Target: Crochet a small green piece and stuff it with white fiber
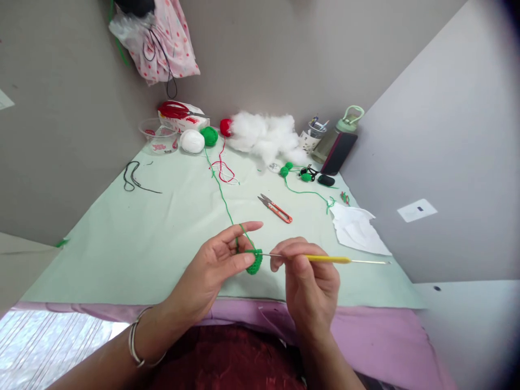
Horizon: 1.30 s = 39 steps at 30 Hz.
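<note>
Between the thumb and fingers of my left hand (221, 254) is a small green crocheted piece (254, 264), cupped in shape. Green yarn (222, 197) runs from the green ball (209, 136) at the back and passes over my left fingers, the index finger stretched out. My right hand (311, 273) grips the yellow handle of a double-ended crochet hook (331, 259). The hook's left metal tip meets the upper edge of the green piece; its other tip points right, free in the air. Both hands are above the front of the table.
Orange thread snips (275, 208) lie beyond my hands. White stuffing (264, 135), a white yarn ball (192, 141), a red yarn ball (225, 128) and a plastic tub (159, 138) stand at the back. To the right are small green crocheted balls (284, 171), a bottle (333, 142), a phone (339, 153) and crumpled white paper (359, 230).
</note>
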### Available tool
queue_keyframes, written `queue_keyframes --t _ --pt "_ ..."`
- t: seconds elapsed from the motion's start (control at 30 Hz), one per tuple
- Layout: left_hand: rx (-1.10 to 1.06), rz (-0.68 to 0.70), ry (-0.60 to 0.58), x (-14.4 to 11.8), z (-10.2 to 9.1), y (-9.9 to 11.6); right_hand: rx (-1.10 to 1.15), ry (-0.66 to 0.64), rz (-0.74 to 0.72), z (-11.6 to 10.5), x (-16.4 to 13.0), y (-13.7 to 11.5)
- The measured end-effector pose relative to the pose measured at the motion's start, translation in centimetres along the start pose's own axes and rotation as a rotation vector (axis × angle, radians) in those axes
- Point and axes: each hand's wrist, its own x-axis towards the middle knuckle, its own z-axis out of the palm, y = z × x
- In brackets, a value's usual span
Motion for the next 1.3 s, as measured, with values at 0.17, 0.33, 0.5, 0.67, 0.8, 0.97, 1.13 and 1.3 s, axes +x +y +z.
queue_keyframes --t 0.17,0.33,0.5,0.67,0.8,0.97,1.13,1.3 --pt "0.13 0.061 0.03 -0.2 0.1 -0.8 -0.108 -0.078 -0.01 0.5 -0.2 0.3" --pt "0.078 0.021 0.009 0.2 0.1 -0.3 -0.001 -0.09 0.037 0.2 -0.1 0.3" --pt "-0.015 -0.087 -0.177 0.2 -0.6 0.1 0.23 -0.027 0.228 0.0 1.0 0.3" --pt "-0.026 -0.081 -0.153 0.2 -0.6 -0.2 0.277 -0.016 0.334 0.2 0.9 0.4" --pt "0.119 0.007 -0.083 0.0 -0.1 -0.7 0.055 -0.058 0.112 0.6 -0.1 0.5" --pt "0.224 0.036 -0.087 -0.3 -0.3 -0.4 0.072 0.007 0.127 0.3 -0.2 0.6" --pt "0.257 0.028 -0.053 -0.4 -0.5 -0.2 0.205 0.0 0.235 0.1 0.4 0.3" --pt "0.267 0.047 -0.032 -0.4 -0.6 -0.2 0.13 -0.057 0.182 -0.3 0.3 -0.1"
